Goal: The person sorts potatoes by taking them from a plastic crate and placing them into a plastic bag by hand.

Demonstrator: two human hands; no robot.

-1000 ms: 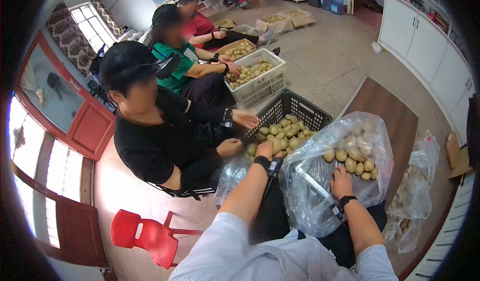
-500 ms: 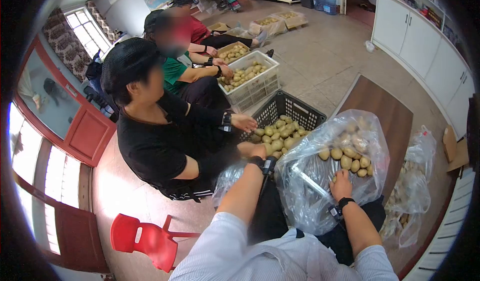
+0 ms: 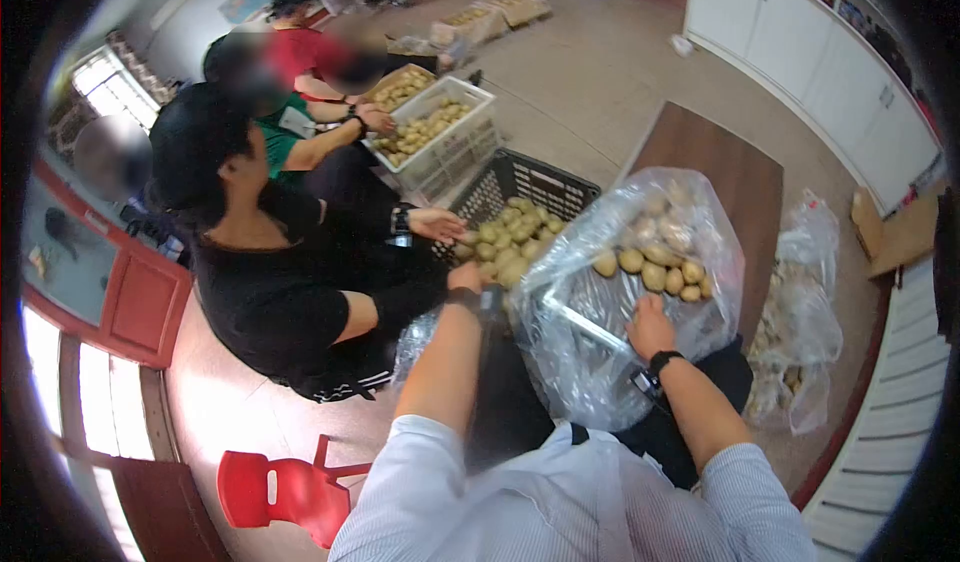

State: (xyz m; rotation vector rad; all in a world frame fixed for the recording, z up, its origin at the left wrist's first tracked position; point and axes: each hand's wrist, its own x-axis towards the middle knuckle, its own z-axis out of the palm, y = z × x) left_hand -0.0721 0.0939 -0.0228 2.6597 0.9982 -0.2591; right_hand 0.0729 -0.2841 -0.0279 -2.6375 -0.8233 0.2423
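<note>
My left hand (image 3: 465, 278) is at the near edge of a black plastic crate (image 3: 570, 195) holding many small potatoes (image 3: 515, 227). Its fingers are blurred and partly hidden. My right hand (image 3: 652, 328) is inside or over the mouth of a large clear plastic bag (image 3: 560, 377), fingers bunched together; what they hold cannot be made out. Just beyond its fingertips, several potatoes (image 3: 655, 277) lie in the bag. A pale, straight-edged rim (image 3: 590, 324) crosses the bag beside this hand.
A co-worker in black (image 3: 270, 282) sits at my left, a hand (image 3: 437, 225) over the black crate. Further off are a white crate of potatoes (image 3: 450, 162) and two more people. A brown table (image 3: 700, 152) stands ahead, filled bags (image 3: 800, 312) at right, a red chair (image 3: 290, 497) at lower left.
The whole view has shifted, with things now further left and up. My right hand has drawn slightly back from the potatoes in the bag. My left hand stays by the black crate.
</note>
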